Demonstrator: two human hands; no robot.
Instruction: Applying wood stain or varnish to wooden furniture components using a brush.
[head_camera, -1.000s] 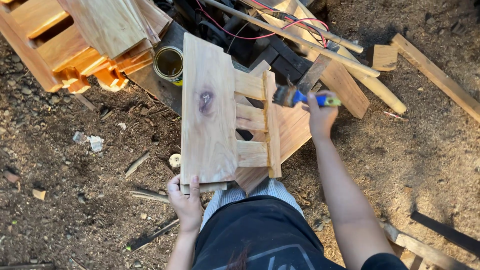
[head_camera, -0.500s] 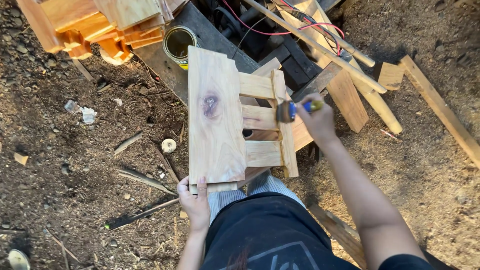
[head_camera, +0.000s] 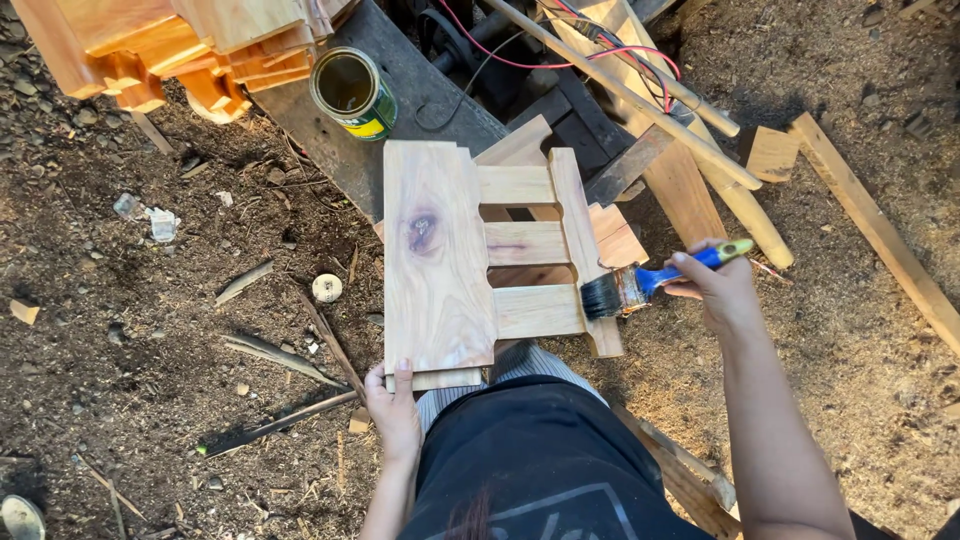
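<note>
Brush (head_camera: 618, 291) in right hand (head_camera: 722, 292) touches frame (head_camera: 480, 262).

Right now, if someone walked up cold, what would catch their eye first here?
Most likely the pale wooden slatted piece at centre, steadied at its near edge by the left hand. Next, the blue-handled paintbrush in the right hand, bristles touching the piece's right-hand rail. Then the open tin can on a dark board behind it, and the stacked orange-toned wooden pieces at top left.
</note>
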